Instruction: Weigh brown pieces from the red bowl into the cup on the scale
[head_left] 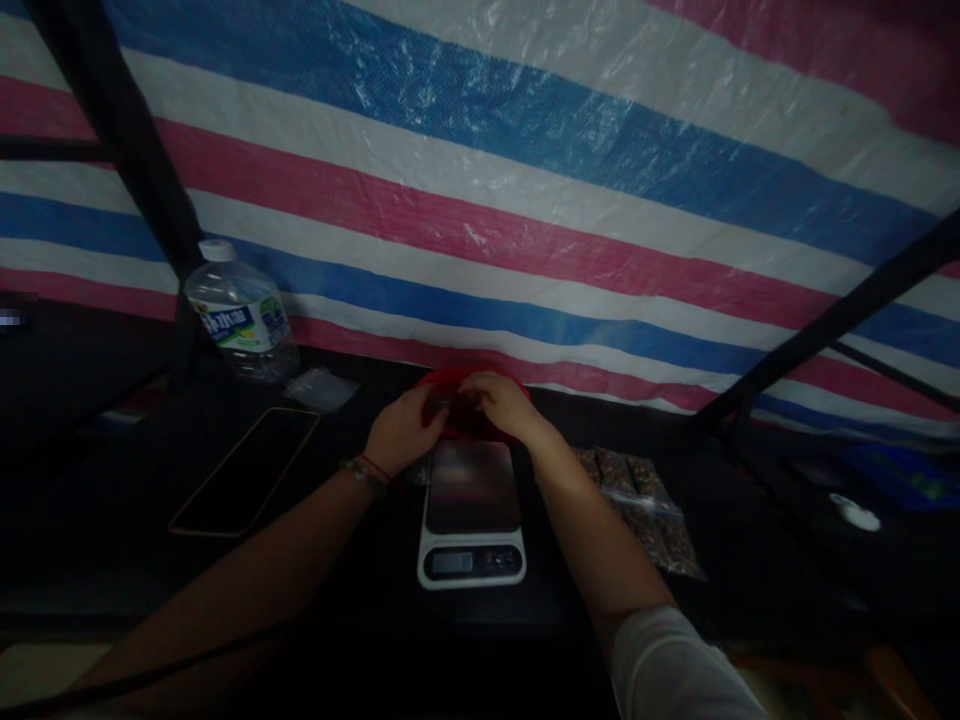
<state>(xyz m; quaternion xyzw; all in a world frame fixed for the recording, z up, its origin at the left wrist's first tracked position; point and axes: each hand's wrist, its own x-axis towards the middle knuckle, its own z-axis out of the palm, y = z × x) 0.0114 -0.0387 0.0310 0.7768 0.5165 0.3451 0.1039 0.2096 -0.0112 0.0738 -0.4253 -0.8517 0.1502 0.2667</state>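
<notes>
A red bowl (512, 378) stands at the back of the black table, behind a white kitchen scale (474, 490) with a bare metal plate. My left hand (407, 430) is at the bowl's left side, fingers bent over its rim; a small pale thing, perhaps a plastic bag, shows by the fingertips, too dim to make out. My right hand (504, 405) reaches into the bowl from the right with its fingers curled down. Whatever the right fingers hold is hidden in the dark. Filled clear bags (645, 505) lie right of the right forearm.
To the left are a dark phone (246, 470), some thin empty plastic bags (322, 388) and a large clear bottle (244, 315). A striped plastic sheet (487, 235) hangs behind the table between black metal bars. A white object (855, 512) and something blue (900, 475) lie far right.
</notes>
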